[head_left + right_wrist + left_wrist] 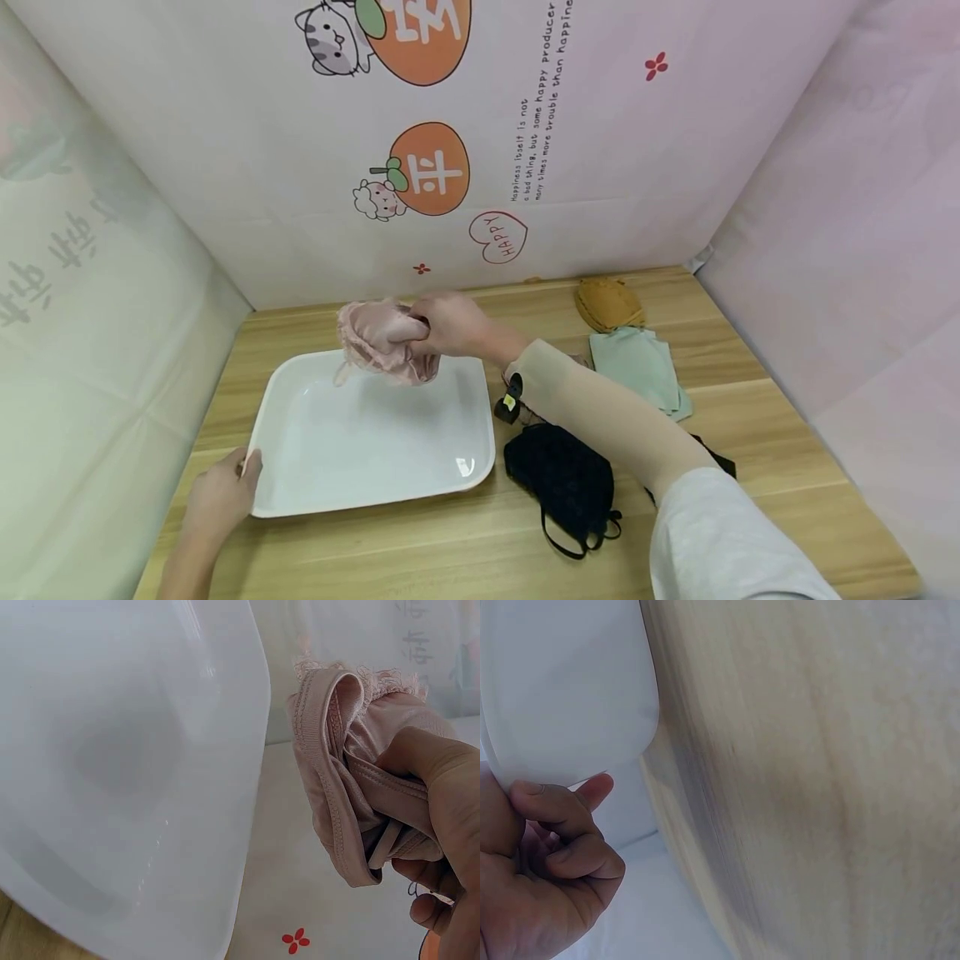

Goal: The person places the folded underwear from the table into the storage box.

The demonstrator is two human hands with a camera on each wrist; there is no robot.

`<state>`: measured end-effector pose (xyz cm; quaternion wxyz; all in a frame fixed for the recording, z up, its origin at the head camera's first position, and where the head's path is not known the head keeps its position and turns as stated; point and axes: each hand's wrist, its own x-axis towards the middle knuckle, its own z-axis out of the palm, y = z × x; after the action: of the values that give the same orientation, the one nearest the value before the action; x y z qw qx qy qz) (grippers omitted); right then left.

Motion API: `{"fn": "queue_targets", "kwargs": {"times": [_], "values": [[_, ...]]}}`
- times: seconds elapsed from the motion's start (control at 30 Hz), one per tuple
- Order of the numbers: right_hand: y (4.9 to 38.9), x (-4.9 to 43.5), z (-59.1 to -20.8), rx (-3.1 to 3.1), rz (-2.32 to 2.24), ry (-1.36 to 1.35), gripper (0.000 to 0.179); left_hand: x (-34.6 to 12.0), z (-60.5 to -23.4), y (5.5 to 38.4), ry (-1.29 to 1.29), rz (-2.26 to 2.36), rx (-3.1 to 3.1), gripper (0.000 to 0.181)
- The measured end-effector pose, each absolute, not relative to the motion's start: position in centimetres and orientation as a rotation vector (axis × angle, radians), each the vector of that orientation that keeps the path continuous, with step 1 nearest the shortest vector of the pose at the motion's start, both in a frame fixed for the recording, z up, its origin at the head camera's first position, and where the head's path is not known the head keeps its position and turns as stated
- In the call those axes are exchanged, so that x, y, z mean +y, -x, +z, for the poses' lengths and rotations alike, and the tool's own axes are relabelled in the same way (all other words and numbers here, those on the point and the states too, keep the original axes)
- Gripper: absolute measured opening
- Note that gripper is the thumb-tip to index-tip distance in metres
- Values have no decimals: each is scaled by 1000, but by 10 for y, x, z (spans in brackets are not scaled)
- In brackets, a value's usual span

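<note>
A pink satin bra (382, 337) with lace trim is gathered in a bundle above the far side of the white tray (360, 497). My right hand (453, 325) holds it, and the right wrist view shows my thumb pressed into the folds of the bra (330, 765). In that view the inside of the tray (150, 712) fills the left part. My left hand (221, 493) grips the tray's near left corner. Seen from the left wrist, the thumb and curled fingers of my left hand (551, 862) are at the rim of the tray (577, 690).
To the right of the tray, a black bra (562, 479) with straps lies on the wooden table (787, 483). Farther back are pale green folded cloth (633, 362) and a mustard garment (609, 304). A black tag-like piece (509, 400) shows beside my right forearm. Printed sheets (600, 150) enclose the table.
</note>
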<state>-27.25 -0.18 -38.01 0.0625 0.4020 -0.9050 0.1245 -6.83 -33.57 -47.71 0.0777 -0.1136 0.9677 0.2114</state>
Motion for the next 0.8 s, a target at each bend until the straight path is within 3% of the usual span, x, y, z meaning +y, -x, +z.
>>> {"fn": "queue_targets", "kwargs": {"times": [0.8], "values": [[264, -43, -398, -2704, 350, -1318, 21, -336, -480, 68, 385, 619, 2908, 65]]}}
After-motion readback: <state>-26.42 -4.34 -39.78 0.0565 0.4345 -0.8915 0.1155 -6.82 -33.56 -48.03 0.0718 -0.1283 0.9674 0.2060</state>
